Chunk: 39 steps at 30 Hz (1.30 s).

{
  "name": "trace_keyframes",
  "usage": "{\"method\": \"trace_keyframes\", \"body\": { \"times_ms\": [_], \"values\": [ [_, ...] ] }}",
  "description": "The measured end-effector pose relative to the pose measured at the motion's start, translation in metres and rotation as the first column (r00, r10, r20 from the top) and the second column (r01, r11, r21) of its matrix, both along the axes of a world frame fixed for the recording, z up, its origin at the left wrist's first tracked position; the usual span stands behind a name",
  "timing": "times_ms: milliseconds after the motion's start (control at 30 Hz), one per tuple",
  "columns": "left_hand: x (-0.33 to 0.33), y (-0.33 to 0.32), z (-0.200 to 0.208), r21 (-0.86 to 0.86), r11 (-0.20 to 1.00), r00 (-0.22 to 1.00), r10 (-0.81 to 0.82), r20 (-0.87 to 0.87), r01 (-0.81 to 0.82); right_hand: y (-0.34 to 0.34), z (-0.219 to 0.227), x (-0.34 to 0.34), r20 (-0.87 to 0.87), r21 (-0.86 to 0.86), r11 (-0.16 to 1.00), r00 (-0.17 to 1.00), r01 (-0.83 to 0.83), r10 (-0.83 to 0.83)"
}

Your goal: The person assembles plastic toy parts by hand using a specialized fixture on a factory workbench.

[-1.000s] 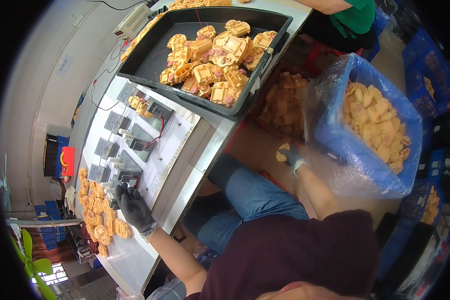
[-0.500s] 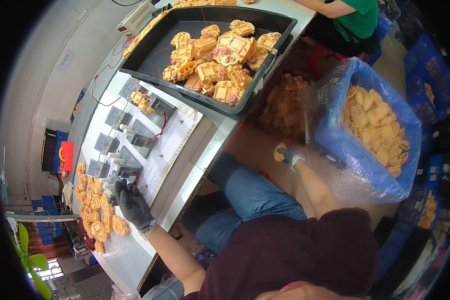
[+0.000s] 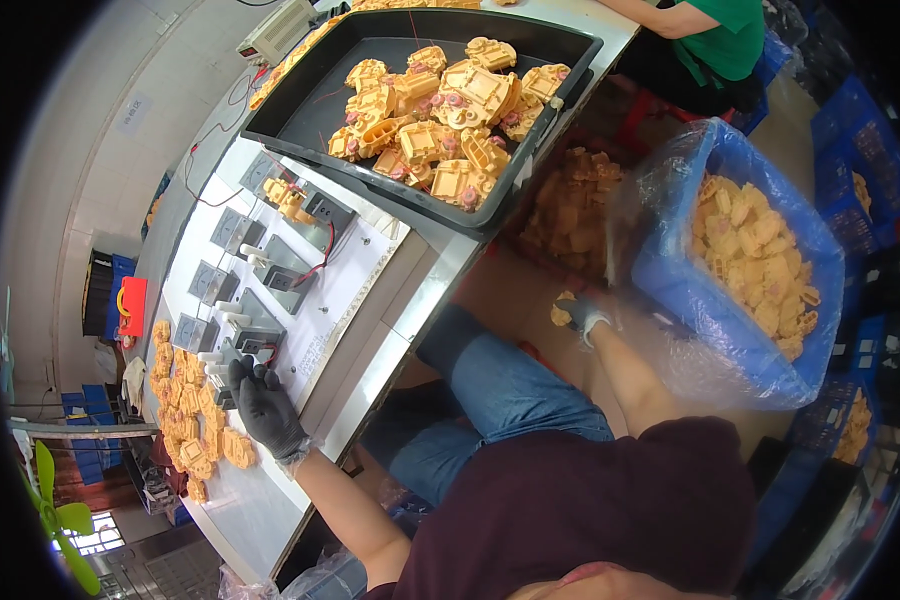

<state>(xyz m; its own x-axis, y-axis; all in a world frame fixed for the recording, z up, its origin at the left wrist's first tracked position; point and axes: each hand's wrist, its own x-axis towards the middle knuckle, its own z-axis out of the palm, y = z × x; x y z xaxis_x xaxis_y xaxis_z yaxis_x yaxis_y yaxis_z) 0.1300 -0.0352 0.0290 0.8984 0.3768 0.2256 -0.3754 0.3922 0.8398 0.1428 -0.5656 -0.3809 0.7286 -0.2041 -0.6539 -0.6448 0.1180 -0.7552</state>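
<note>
My left hand (image 3: 268,408), in a dark grey glove, is at the nearest test fixture (image 3: 222,378) on the bench, its fingers curled together against it. What lies under those fingers is hidden. Low beside the bench, my right hand (image 3: 582,314), also gloved, grips a small yellow-orange plastic part (image 3: 562,310) by its edge. To the left of my left hand lies a spread of similar plastic parts (image 3: 185,410). Another part with a pinkish piece (image 3: 288,200) sits in the farthest fixture (image 3: 327,212) of the row.
A black tray (image 3: 270,135) of yellow parts stands at the far end of the bench. Right of my legs is a plastic-lined blue crate (image 3: 770,385) heaped with parts; more parts (image 3: 575,205) fill a container under the bench. A person in a green shirt (image 3: 725,40) sits beyond.
My left hand stays at the fixture. The part in my right hand has turned slightly as that hand shifts a little; the whole view has moved marginally.
</note>
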Motion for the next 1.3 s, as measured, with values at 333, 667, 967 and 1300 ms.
{"method": "trace_keyframes", "body": {
  "times_ms": [333,667,967,1300],
  "values": [
    [-0.003,0.0,0.002,-0.031,0.999,1.0,-0.028,0.012,0.028,-0.004,0.083,0.033,-0.055,-0.079,0.997,0.998,-0.023,0.018],
    [0.003,-0.004,-0.003,-0.041,0.999,0.999,-0.033,0.01,0.033,-0.043,0.055,0.06,-0.039,-0.678,0.614,0.854,-0.405,0.519],
    [-0.022,0.015,0.005,0.022,1.0,0.999,-0.018,0.051,0.017,0.095,0.106,-0.063,-0.441,-0.247,0.405,0.474,-0.88,0.762],
    [-0.008,-0.001,0.0,-0.049,0.999,0.999,-0.014,0.041,0.016,0.061,0.108,-0.07,-0.434,-0.372,0.378,0.519,-0.848,0.737]
  ]
}}
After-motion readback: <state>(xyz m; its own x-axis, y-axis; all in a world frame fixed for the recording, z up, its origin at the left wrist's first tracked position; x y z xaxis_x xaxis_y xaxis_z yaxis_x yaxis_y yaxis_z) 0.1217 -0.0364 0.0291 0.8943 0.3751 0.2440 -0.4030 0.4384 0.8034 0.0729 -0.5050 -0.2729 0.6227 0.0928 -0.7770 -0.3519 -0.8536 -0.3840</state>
